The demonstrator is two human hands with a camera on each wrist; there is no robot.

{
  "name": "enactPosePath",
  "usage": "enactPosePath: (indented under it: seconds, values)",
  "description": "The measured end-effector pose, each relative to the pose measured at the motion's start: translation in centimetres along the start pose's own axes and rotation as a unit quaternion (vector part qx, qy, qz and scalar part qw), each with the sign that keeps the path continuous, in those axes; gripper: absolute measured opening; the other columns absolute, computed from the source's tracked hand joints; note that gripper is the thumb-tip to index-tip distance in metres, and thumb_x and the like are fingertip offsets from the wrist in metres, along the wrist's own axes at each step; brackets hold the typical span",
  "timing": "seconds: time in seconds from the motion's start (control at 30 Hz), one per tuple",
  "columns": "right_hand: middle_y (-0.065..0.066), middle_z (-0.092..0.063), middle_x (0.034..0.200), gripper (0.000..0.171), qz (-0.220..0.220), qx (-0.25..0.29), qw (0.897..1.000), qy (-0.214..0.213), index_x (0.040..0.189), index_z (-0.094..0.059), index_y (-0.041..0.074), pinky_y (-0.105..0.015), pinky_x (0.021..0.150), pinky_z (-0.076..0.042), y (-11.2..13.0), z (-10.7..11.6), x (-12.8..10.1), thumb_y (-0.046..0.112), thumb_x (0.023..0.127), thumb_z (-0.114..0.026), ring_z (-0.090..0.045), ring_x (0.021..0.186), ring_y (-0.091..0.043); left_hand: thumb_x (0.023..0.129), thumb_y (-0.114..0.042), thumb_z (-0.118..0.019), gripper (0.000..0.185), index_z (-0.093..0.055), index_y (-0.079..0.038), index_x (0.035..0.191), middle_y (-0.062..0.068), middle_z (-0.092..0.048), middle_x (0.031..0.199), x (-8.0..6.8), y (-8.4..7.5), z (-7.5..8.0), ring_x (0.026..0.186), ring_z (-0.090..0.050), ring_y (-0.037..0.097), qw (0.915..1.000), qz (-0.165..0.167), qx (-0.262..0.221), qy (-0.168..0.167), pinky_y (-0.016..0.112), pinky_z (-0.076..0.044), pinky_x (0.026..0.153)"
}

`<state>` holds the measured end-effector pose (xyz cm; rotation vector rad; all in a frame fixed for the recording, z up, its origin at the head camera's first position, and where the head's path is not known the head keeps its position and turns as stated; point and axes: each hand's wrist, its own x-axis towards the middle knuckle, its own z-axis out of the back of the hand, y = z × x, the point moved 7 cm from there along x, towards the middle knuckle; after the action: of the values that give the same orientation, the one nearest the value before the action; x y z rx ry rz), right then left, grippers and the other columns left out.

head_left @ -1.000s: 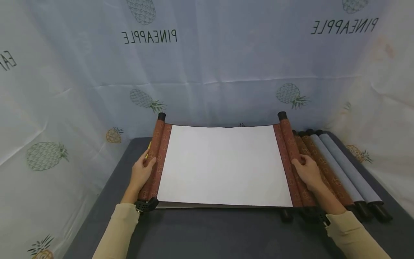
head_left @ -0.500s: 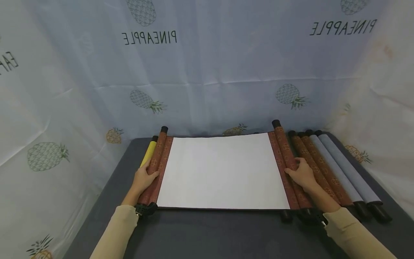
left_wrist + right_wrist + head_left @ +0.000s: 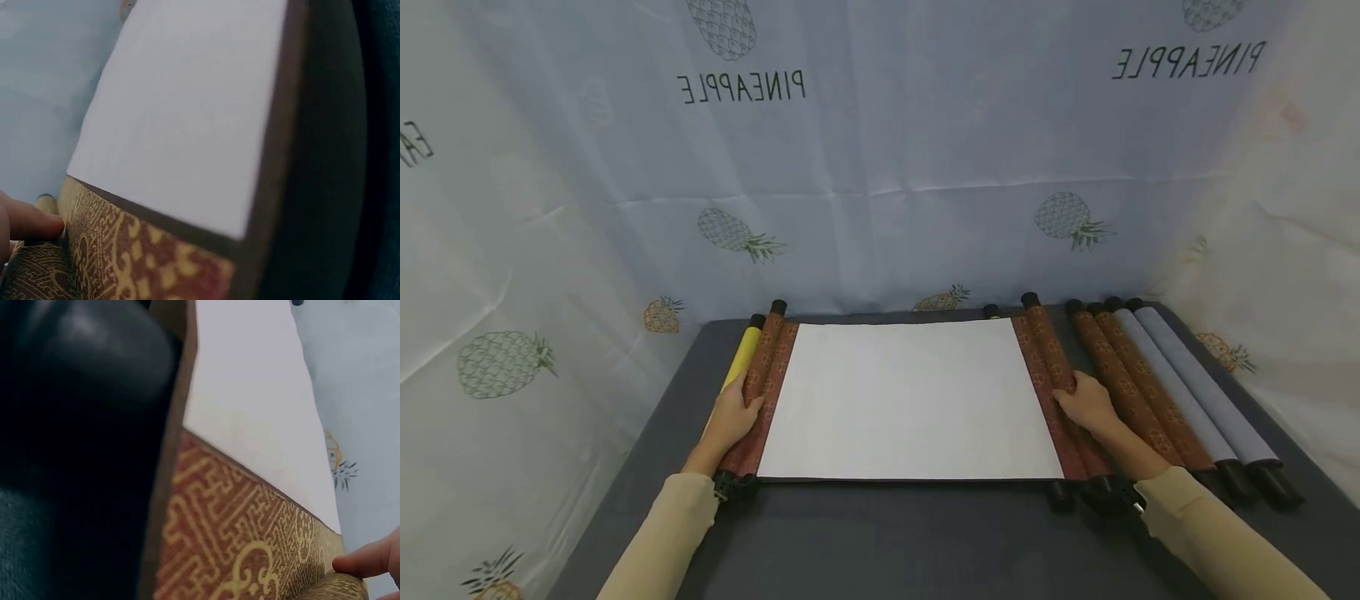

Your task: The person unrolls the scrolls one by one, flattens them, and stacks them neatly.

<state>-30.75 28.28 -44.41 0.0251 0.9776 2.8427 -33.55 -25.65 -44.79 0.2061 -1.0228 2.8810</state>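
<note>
In the head view a hanging scroll [image 3: 902, 400] lies partly unrolled, its white paper edged with red-brown patterned brocade. My left hand [image 3: 732, 412] grips the left roll [image 3: 769, 346], thumb on the inner side. My right hand [image 3: 1086, 402] holds the right roll [image 3: 1047, 343] the same way. In the left wrist view, a finger [image 3: 37, 222] presses close to the patterned border [image 3: 137, 250]. The right wrist view has a fingertip [image 3: 359, 561] on the gold-patterned roll [image 3: 331, 589]. My palms are mostly hidden.
Beside the left roll lies a yellow roll [image 3: 743, 354]. Brown patterned rolls [image 3: 1126, 387] and grey-blue rolls [image 3: 1213, 387] line the right side of the dark table [image 3: 880, 542]. Black knobs [image 3: 1061, 497] stick out under the paper's right part. A pineapple-print curtain [image 3: 880, 150] hangs behind.
The scroll has come down toward the table, and its far edge sits lower in view. The right roll and right hand have shifted left; more of the yellow roll shows.
</note>
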Motion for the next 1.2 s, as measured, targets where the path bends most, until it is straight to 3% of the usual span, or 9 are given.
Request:
enactPosePath:
  seconds: [0.13, 0.33, 0.47, 0.63, 0.83, 1.2]
  values:
    - [-0.04, -0.055, 0.113, 0.051, -0.008, 0.004, 1.0, 0.009, 0.13, -0.038, -0.021, -0.048, 0.075, -0.052, -0.1, -0.2, 0.2, 0.012, 0.093, -0.048, -0.06, 0.095, -0.044, 0.092, 0.001, -0.051, 0.064, -0.018, 0.022, 0.143, 0.044, -0.035, 0.14, -0.3, -0.2, 0.0, 0.131, -0.038, 0.056, 0.9999, -0.012, -0.003, 0.007, 0.062, -0.035, 0.106]
    - [-0.043, -0.05, 0.123, 0.058, 0.002, 0.003, 1.0, 0.009, 0.136, -0.031, -0.021, -0.057, 0.089, -0.049, 0.5, 0.0, 0.5, 0.013, 0.093, -0.048, -0.054, 0.11, -0.053, 0.091, 0.002, -0.053, 0.062, -0.024, 0.019, 0.143, 0.043, -0.042, 0.134, -0.5, -0.2, 0.6, 0.123, -0.045, 0.056, 0.9992, -0.031, 0.0, -0.024, 0.063, -0.041, 0.099]
    - [-0.045, -0.043, 0.129, 0.063, -0.021, -0.002, 1.0, 0.018, 0.14, -0.023, -0.022, -0.06, 0.096, -0.045, 0.3, -0.2, 0.7, 0.013, 0.093, -0.047, -0.047, 0.117, -0.056, 0.091, 0.002, -0.053, 0.062, -0.023, 0.018, 0.144, 0.042, -0.041, 0.135, -0.4, -0.3, 0.1, 0.125, -0.044, 0.055, 0.9991, -0.037, 0.003, -0.021, 0.063, -0.04, 0.1]
    - [-0.045, -0.037, 0.134, 0.064, -0.046, -0.004, 0.998, 0.041, 0.141, -0.019, -0.023, -0.062, 0.101, -0.041, -0.4, -0.7, 1.0, 0.013, 0.094, -0.045, -0.041, 0.123, -0.057, 0.093, 0.001, -0.05, 0.064, -0.017, 0.022, 0.143, 0.044, -0.029, 0.144, -0.2, 0.1, -0.9, 0.134, -0.031, 0.057, 0.9997, -0.025, 0.005, 0.001, 0.064, -0.032, 0.109]
    - [-0.046, -0.033, 0.137, 0.065, -0.04, 0.008, 0.997, 0.071, 0.141, -0.02, -0.024, -0.063, 0.102, -0.038, -0.4, -1.2, 1.2, 0.013, 0.094, -0.046, -0.037, 0.126, -0.058, 0.093, 0.001, -0.05, 0.065, -0.016, 0.018, 0.146, 0.041, -0.032, 0.145, -0.1, 0.9, -1.4, 0.134, -0.034, 0.054, 0.9999, -0.012, 0.006, 0.008, 0.063, -0.033, 0.108]
    - [-0.046, -0.034, 0.138, 0.066, -0.037, -0.021, 0.997, 0.058, 0.137, -0.028, -0.025, -0.062, 0.103, -0.039, -0.6, -1.0, 1.5, 0.015, 0.091, -0.054, -0.035, 0.128, -0.059, 0.095, -0.001, -0.048, 0.064, -0.014, 0.017, 0.147, 0.039, -0.024, 0.15, 0.3, 0.9, -1.7, 0.14, -0.024, 0.053, 0.9993, 0.015, 0.004, 0.033, 0.061, -0.026, 0.114]
